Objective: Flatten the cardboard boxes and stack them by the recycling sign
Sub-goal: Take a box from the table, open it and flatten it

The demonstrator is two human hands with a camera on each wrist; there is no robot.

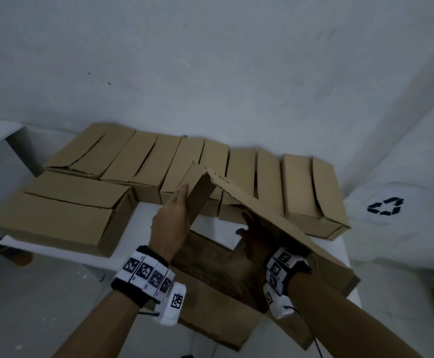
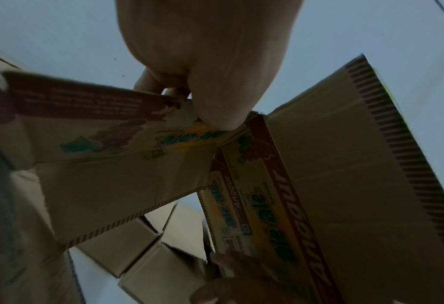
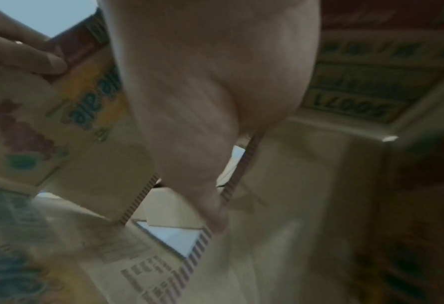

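A partly opened cardboard box [image 1: 283, 223], plain outside and printed inside, stands over the near table edge between my hands. My left hand [image 1: 182, 195] pinches its torn top corner [image 2: 179, 111] between thumb and fingers. My right hand [image 1: 249, 226] reaches in under the big sloping panel, fingers straight against its printed inner face; in the blurred right wrist view a fingertip [image 3: 215, 220] touches a flap edge. The black recycling sign [image 1: 385, 206] is on a white surface to the right, with nothing stacked by it.
Several closed cardboard boxes [image 1: 241, 171] stand in a row along the back of the white table [image 1: 143, 254], against the wall. Two larger boxes [image 1: 63, 213] lie at the table's left end. Grey floor lies below on the left.
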